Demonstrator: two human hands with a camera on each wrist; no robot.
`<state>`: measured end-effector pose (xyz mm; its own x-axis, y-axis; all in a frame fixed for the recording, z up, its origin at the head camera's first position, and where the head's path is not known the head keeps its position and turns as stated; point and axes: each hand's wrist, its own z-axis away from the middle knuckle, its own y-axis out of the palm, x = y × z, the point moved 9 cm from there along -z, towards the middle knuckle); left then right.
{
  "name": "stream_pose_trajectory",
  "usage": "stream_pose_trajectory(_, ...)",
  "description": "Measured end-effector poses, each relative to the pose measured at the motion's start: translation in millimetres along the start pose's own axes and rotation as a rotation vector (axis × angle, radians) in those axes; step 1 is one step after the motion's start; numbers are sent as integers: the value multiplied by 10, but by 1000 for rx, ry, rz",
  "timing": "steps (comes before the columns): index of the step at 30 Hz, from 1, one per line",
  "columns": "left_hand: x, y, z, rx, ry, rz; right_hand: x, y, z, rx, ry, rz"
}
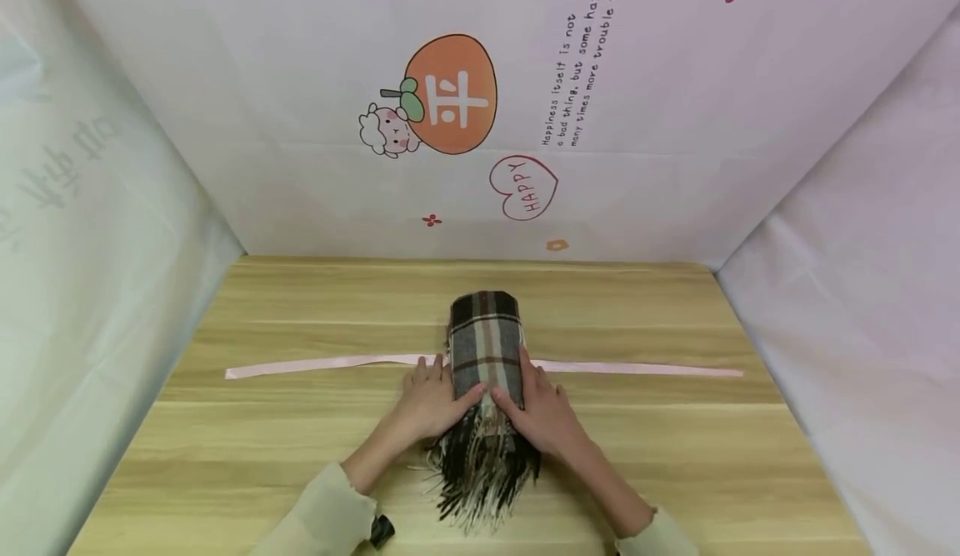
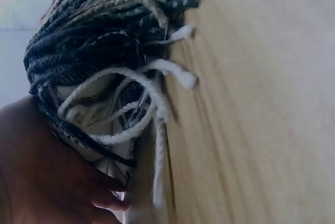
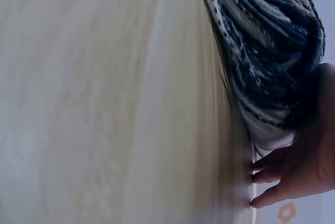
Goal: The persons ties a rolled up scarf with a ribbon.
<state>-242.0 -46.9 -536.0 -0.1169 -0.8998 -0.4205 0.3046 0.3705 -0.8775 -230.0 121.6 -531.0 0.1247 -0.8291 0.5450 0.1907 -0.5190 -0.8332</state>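
A folded plaid scarf (image 1: 487, 339) in grey, black, white and brown lies lengthwise on the wooden table, its fringe (image 1: 483, 473) spread toward me. My left hand (image 1: 429, 402) holds its left side, thumb on top and fingers down beside it near the table. On the other side, my right hand (image 1: 547, 413) holds the scarf the same way, with its thumb near the left one. A pink ribbon (image 1: 315, 364) runs crosswise under the scarf and comes out on both sides. The wrist views show fringe strands (image 2: 120, 103) close to the left hand and bunched fringe (image 3: 272, 51) above the right fingers.
The wood-grain table (image 1: 637, 456) stretches out to both sides. A white printed backdrop (image 1: 300, 81) stands behind it, and white sheets hang at left and right. A small black object (image 1: 382, 531) shows by the left sleeve.
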Motion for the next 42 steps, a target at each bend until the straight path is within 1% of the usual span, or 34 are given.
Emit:
stream_pose_trajectory(4, 0, -18, -57, 3, -15, -9, -31, -16, -65, 8, 5, 13)
stream_pose_trajectory(11, 22, -48, -256, 18, -52, -11, -99, -44, -274, 54, 35, 20)
stream_pose_trajectory(14, 64, -76, -294, 26, -41, -4, -126, -68, -327, 54, 19, 23)
stream_pose_trajectory(16, 148, -102, -296, 12, -17, -2, -191, -97, -336, 50, 2, 37)
stream_pose_trajectory(18, 297, -146, -261, -13, -1, -14, -296, -155, -324, 34, -19, 77)
stream_pose_trajectory(20, 506, -205, -193, -45, -6, -43, -442, -230, -291, 13, -26, 143)
stream_pose_trajectory(24, 961, -360, -11, -110, -39, -133, -788, -403, -199, -10, -4, 275)
stream_pose_trajectory(25, 1057, -408, 31, -125, -45, -153, -876, -448, -176, -15, 6, 295)
stream_pose_trajectory(27, 1225, -513, 107, -137, -61, -162, -1045, -538, -134, -22, 23, 322)
stream_pose_trajectory(30, 1437, -673, 207, -116, -92, -151, -1280, -653, -87, -17, 51, 339)
stream_pose_trajectory(33, 1647, -795, 278, -74, -127, -139, -1512, -757, -52, 8, 84, 346)
stream_pose_trajectory(38, 2032, -895, 349, -22, -201, -114, -1858, -967, -37, 35, 121, 361)
stream_pose_trajectory(40, 2156, -920, 372, -15, -220, -113, -1985, -1073, -43, 22, 117, 372)
stream_pose_trajectory(42, 2248, -958, 391, -25, -221, -109, -2088, -1206, -55, -45, 80, 381)
